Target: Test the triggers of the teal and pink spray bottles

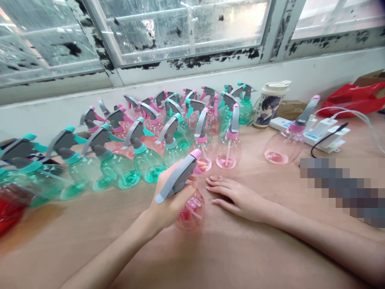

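Note:
My left hand [170,204] is wrapped round the neck of a pink clear spray bottle [190,208] with a grey trigger head, holding it tilted just above the brown table [240,257]. My right hand [233,194] lies flat on the table right beside it, fingers stretched out, holding nothing. Behind them stand several assembled spray bottles, teal ones [120,168] at the left and pink ones [227,152] at the middle.
One pink bottle [285,140] stands apart at the right near a white power strip [321,134] with cables. A printed cup [269,104] stands by the wall. Red plastic bags [351,98] lie at the far right. A window runs along the back.

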The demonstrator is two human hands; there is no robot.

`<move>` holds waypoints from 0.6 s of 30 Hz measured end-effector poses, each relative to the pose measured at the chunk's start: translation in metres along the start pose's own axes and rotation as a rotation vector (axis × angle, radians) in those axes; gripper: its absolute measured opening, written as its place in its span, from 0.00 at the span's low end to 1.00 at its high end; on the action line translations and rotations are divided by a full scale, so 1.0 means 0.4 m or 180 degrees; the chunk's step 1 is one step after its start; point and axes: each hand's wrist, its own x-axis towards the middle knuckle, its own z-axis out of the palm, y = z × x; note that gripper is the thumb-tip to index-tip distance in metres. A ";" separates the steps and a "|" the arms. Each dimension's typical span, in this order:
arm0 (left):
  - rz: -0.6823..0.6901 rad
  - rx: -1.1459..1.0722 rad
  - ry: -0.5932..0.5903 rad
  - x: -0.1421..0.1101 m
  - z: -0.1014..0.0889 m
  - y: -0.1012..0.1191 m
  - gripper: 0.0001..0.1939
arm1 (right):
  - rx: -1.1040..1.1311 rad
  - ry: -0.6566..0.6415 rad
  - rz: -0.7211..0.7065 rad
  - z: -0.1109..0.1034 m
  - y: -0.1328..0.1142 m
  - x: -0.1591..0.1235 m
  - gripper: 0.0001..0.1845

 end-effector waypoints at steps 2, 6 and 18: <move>0.0026 -0.0026 -0.0032 0.000 0.000 -0.001 0.06 | 0.0001 0.0010 0.0003 0.000 0.000 0.000 0.21; 0.0058 -0.0024 -0.0032 0.001 0.002 -0.001 0.05 | -0.0085 -0.0058 0.0026 -0.001 0.000 0.000 0.21; -0.0029 -0.0088 -0.0341 0.020 -0.009 0.013 0.03 | -0.0007 -0.0005 0.0013 0.002 0.003 -0.001 0.21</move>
